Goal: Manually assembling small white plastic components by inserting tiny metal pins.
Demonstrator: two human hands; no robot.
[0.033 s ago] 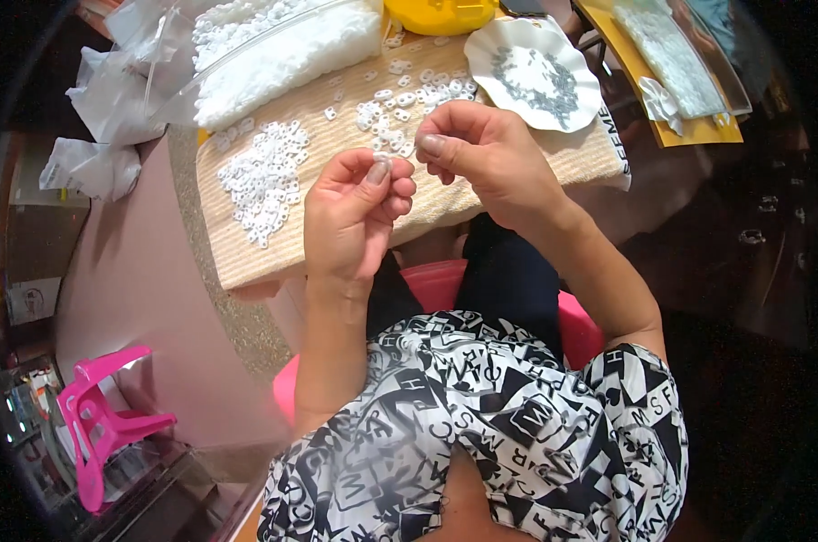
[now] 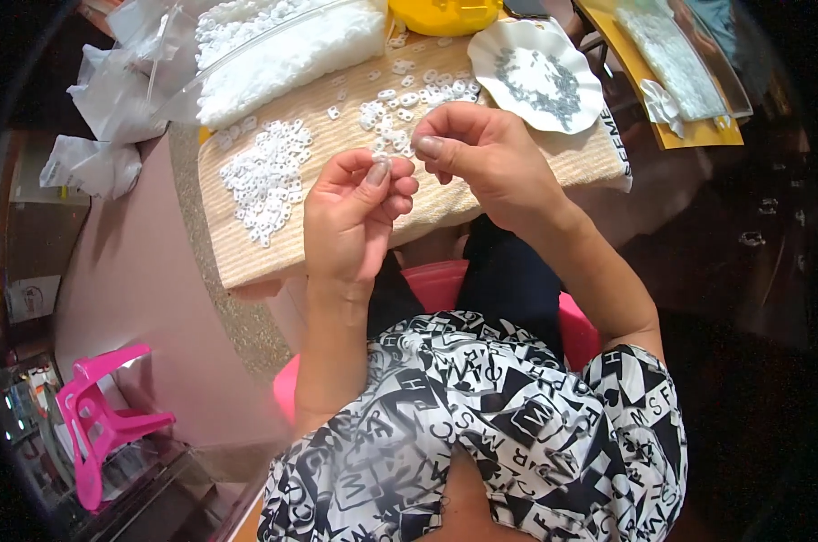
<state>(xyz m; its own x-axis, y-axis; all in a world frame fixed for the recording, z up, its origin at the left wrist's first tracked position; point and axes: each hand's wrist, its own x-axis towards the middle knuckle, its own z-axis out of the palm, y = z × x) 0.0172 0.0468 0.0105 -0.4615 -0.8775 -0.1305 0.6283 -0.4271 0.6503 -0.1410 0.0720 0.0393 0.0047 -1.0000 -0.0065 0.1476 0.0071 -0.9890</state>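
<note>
My left hand (image 2: 347, 208) is raised over the near edge of the beige ribbed cloth (image 2: 246, 262), its thumb and forefinger pinching a small white plastic piece (image 2: 381, 155). Just to its right, my right hand (image 2: 490, 158) has thumb and forefinger pressed together; anything in that pinch is too small to make out. The fingertips of the two hands are close but apart. Left of my left hand lies a pile of small white two-hole pieces (image 2: 266, 181). More loose white pieces (image 2: 400, 113) are scattered beyond my fingers.
A white scalloped dish (image 2: 590, 95) holding tiny grey and white bits (image 2: 561, 88) stands at the far right of the cloth. Behind are a clear bag of white pieces (image 2: 291, 68) and a yellow container (image 2: 445, 16). A pink stool (image 2: 111, 425) stands at left.
My right hand has shifted very slightly left, toward my left hand. Both pinches look the same otherwise.
</note>
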